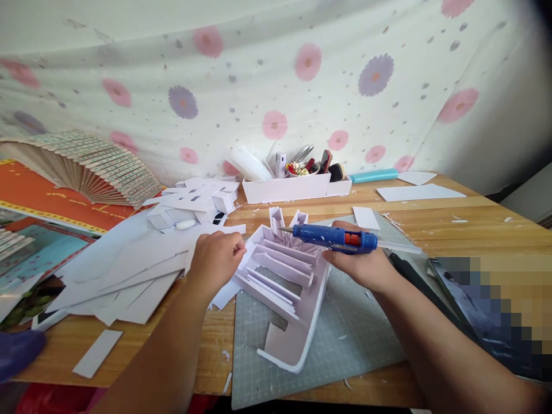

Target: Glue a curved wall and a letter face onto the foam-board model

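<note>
In the head view, the right hand (360,265) grasps a blue glue gun (332,238), its fingers wrapped under the body and its nozzle pointing left, above the far end of a white tray-like model (285,346). A translucent stick (401,247) sticks out behind the glue gun. The left hand (219,253) is curled into a loose fist at the model's left edge; whether it pinches anything or touches that edge, I cannot tell. The model lies tilted across a grey cutting mat (345,339), its left side reaching past the mat's edge, with thin upright strips (287,256) crossing its inside. Left of it, white sheets (142,279) overlap on the wooden table (509,230). Behind, a white box (287,190) holds assorted small items, and a teal roll (374,176) lies just beside it. A folding fan (81,167) spreads at the far left, before a flowered cloth (241,86).
</note>
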The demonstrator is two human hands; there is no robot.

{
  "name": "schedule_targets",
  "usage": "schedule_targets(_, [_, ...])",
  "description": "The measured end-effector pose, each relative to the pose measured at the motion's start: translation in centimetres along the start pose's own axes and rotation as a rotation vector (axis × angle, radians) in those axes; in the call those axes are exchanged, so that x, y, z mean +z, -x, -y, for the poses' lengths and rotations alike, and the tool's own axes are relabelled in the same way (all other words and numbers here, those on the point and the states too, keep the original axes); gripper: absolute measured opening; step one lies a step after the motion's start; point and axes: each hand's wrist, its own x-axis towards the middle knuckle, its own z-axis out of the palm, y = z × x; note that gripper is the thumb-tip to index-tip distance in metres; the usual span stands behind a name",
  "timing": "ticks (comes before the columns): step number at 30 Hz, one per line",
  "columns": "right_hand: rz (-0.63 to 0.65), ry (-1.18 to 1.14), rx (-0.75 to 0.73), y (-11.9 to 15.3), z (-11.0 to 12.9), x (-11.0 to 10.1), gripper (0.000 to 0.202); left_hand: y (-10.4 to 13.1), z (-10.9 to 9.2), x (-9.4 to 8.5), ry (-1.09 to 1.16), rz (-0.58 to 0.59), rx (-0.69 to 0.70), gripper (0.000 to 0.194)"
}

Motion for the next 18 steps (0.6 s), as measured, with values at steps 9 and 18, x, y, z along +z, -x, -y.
schedule_targets(9, [0.021, 0.001, -0.021, 0.2, 0.3, 0.2, 0.023, -0.3, -0.6, 1.6, -0.005, -0.026, 0.072, 0.018])
schedule_targets(18, [0.039, -0.006, -0.073, 0.2, 0.4, 0.3, 0.019, -0.8, 0.5, 3.4, 0.278, -0.109, 0.086, 0.016])
